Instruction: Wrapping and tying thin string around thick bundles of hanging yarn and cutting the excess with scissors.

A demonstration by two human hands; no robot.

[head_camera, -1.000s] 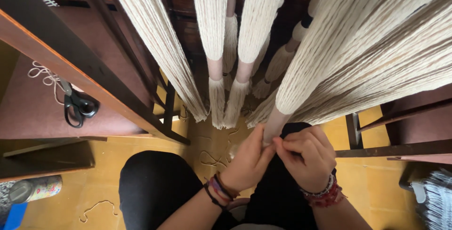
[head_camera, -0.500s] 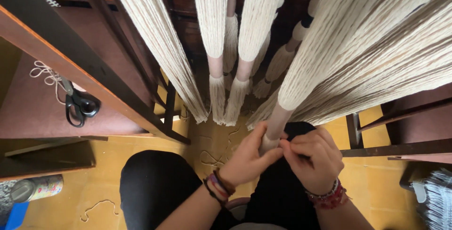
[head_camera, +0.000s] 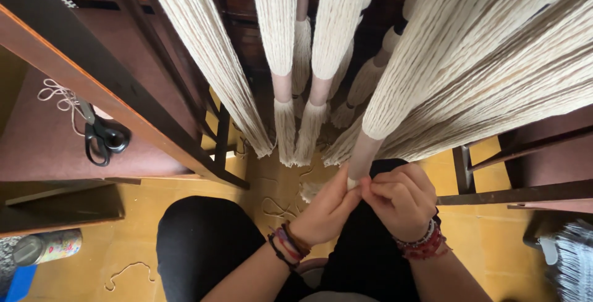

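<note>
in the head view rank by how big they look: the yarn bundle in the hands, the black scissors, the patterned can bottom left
1. yarn bundle, by far largest
2. and 3. black scissors and patterned can look alike, not ranked

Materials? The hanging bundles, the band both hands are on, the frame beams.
Thread bundles: likely undyed cotton, matte, fibrous strands. Band pinched by left hand and right hand: smooth pinkish wrap, tape or fabric, unclear. Frame beam: dark stained wood, seemingly.
</note>
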